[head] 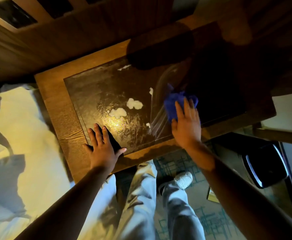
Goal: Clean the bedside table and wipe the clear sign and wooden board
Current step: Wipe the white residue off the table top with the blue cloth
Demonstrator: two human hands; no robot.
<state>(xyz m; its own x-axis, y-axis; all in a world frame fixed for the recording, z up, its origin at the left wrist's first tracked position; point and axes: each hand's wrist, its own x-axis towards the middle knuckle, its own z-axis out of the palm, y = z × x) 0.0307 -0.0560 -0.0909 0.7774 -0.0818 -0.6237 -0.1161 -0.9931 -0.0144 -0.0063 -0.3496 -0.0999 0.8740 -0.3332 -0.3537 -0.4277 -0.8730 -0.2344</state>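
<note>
The left hand [102, 146] is lying flat, fingers spread, at the table's [62, 108] 6 o'clock edge. The right hand [186, 125] is pressing a cloth [173, 103] with straight fingers at 3 o'clock; foam [124, 108] is sitting between, mid-table.

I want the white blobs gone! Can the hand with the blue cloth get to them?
Probably yes. The right hand presses the blue cloth just beside the white foam blobs, with only bare tabletop between.

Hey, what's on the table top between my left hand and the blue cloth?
In the head view, between the left hand and the blue cloth lie white foam blobs and wet smears on the table's dark inset top.
</note>
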